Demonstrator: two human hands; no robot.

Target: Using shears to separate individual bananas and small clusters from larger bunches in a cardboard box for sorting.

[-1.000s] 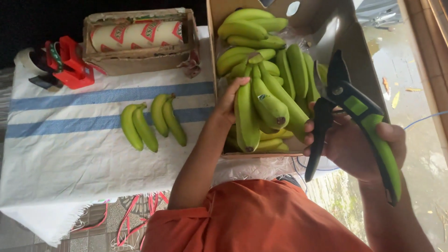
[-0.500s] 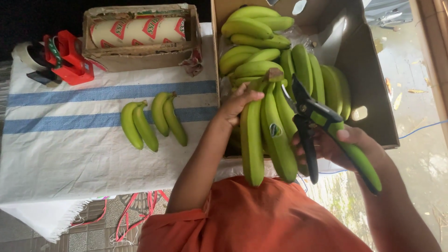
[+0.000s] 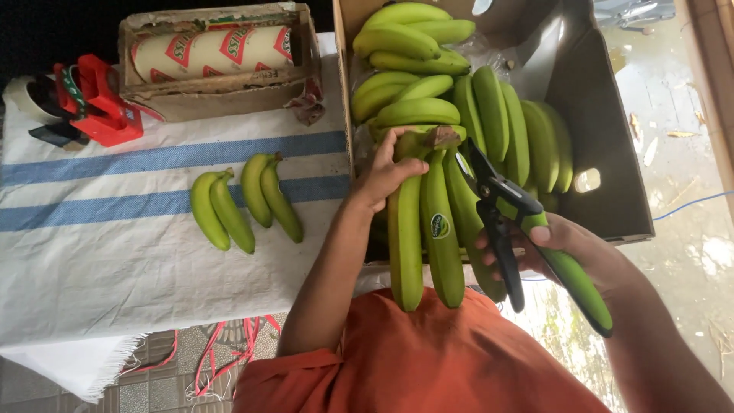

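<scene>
My left hand (image 3: 382,176) grips the crown of a bunch of green bananas (image 3: 428,229) and holds it up in front of a cardboard box (image 3: 604,130) with more green bananas (image 3: 420,69) inside. My right hand (image 3: 566,248) holds green-handled pruning shears (image 3: 527,229). Their open blades point at the stem at the top of the held bunch. Two small pairs of cut bananas (image 3: 245,199) lie on the white cloth with blue stripes (image 3: 115,245).
A roll of wrap sits in an open carton (image 3: 218,57) at the back of the table. A red tape dispenser (image 3: 92,103) stands at the far left. Red cords (image 3: 222,348) lie on the tiled floor below the table edge.
The held bunch has come lower and nearer to me. My right hand has swung the shears leftward, from beside the box up to the bunch's stem.
</scene>
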